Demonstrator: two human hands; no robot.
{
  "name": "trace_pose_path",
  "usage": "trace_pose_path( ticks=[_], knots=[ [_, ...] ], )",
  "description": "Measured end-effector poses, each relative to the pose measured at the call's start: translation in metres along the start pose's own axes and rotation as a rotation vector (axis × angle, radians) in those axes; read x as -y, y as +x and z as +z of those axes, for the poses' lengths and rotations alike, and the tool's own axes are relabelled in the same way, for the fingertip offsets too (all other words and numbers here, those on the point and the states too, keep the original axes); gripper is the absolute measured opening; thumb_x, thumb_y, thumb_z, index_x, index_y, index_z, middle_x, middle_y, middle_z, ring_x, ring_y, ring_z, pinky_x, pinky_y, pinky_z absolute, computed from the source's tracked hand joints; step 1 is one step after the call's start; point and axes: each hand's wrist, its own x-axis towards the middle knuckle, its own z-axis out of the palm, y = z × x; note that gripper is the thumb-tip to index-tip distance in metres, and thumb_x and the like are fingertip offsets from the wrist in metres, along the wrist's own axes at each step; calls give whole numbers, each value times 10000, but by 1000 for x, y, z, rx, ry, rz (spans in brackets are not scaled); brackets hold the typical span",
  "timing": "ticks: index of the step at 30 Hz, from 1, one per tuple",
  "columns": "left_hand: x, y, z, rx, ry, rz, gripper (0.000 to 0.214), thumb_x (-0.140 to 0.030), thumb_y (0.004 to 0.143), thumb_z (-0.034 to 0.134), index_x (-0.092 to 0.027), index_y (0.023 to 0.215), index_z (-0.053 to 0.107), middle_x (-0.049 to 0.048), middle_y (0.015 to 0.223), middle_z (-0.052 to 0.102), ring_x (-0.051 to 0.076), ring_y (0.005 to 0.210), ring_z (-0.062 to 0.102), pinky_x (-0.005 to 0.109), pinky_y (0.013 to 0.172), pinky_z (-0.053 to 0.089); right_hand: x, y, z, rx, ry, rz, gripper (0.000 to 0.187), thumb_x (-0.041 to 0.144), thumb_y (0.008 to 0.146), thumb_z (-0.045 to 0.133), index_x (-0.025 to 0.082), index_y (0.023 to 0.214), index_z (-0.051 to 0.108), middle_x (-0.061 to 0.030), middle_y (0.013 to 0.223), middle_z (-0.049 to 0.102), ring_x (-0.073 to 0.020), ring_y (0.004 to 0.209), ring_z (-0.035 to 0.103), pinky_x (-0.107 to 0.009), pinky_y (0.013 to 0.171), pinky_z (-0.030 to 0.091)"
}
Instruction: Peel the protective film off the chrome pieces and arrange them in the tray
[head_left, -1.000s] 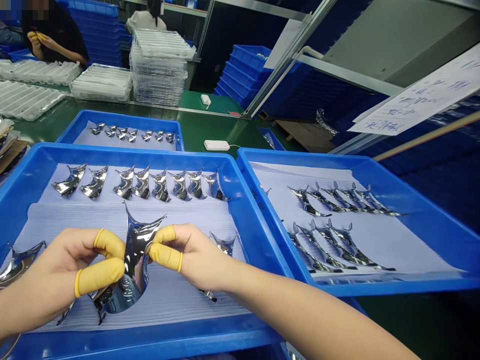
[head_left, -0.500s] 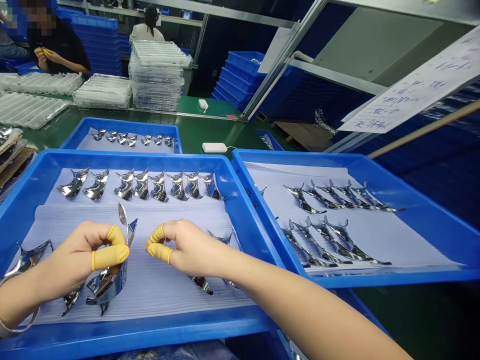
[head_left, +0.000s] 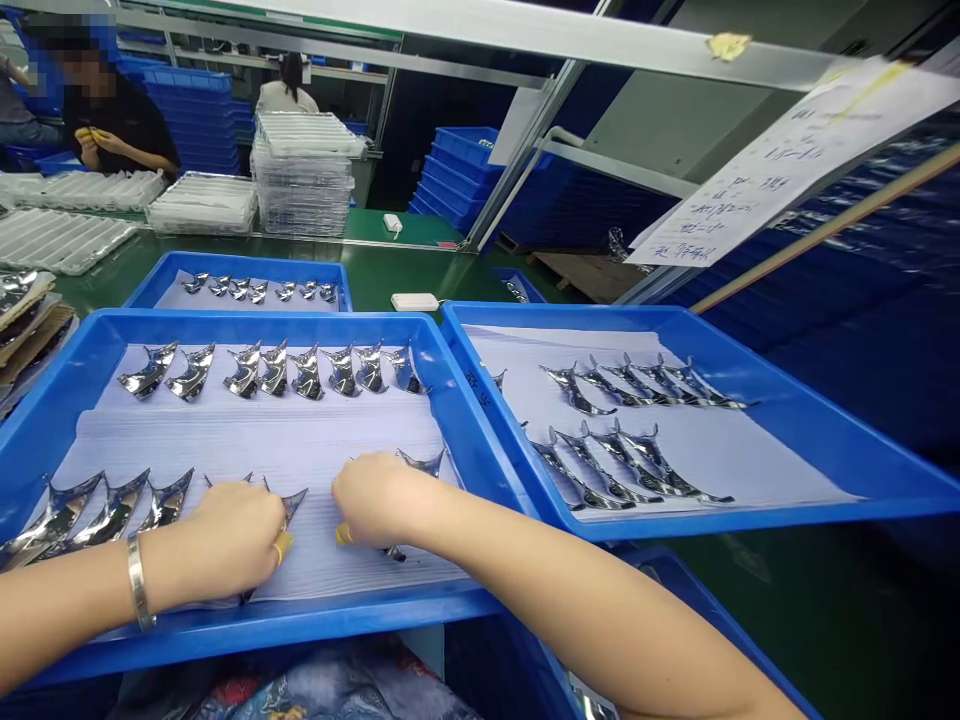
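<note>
My left hand [head_left: 229,535], with yellow finger covers, is closed over a curved chrome part [head_left: 295,503] on the white paper of the near blue tray [head_left: 247,640]. Its pointed end sticks out past my knuckles, and the fingers are mostly hidden. To the left of that hand lie several similar chrome parts [head_left: 166,500] in a row. My right hand [head_left: 379,495] is curled low over the paper, with one yellow cover showing. Whatever its fingers grip is hidden. Beside and partly behind it is another chrome part [head_left: 424,462].
A back row of chrome parts [head_left: 274,368] lines the near tray. To the right, a second blue tray [head_left: 780,440] holds two rows. Beyond stand a smaller blue tray [head_left: 236,262] and stacked clear plastic trays [head_left: 304,175]. A co-worker [head_left: 112,120] sits at the far left.
My left hand has lowered the chrome part from above the tray to the front row and turned palm down. My right hand has dropped toward the paper. The view has shifted slightly.
</note>
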Motion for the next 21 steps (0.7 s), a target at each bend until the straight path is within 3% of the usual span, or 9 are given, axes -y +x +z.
trace_pose_path(
  ticks=[4,8,12,14,17,21],
  knots=[
    [8,-4,-18,-48,-75,-25,363,-394,855,456,-242,526,434,72,548,597,264,562,573,349,563,351,0,8,4,8,-3,3,287,115,828,671,33,1094,740,-269,1022,745,-372,971,730,-418,738,578],
    [31,-8,-34,-77,-324,-38,441,-560,882,448,-226,614,548,36,571,635,212,540,561,316,519,385,-14,-10,-7,-88,37,21,231,31,779,608,46,962,749,-222,910,757,-321,838,736,-340,613,522],
    [43,-6,-33,-116,-610,5,496,-619,839,544,-179,1008,698,90,920,771,249,796,696,356,684,535,-23,-30,-15,-422,404,-59,70,87,806,654,154,786,658,-38,711,700,-167,647,645,-259,555,427],
    [40,-5,-31,-133,-725,54,538,-591,826,588,-176,1157,670,109,1085,763,269,956,707,388,807,560,-20,-32,-12,-598,681,-170,190,91,775,734,179,751,566,33,659,619,-112,597,572,-234,568,414],
    [31,-7,-29,-205,-968,153,402,-490,818,662,-183,1074,708,88,1055,773,255,990,706,387,875,562,-12,-28,-1,-707,948,-331,306,117,761,782,199,763,487,57,695,570,-99,622,551,-233,599,437],
    [27,-15,-30,-329,-1193,245,131,-329,803,764,-218,873,764,17,862,788,177,824,711,273,767,563,-7,-21,10,-743,1130,-440,309,155,763,790,210,862,503,44,747,614,-116,673,595,-260,656,491]
  ],
)
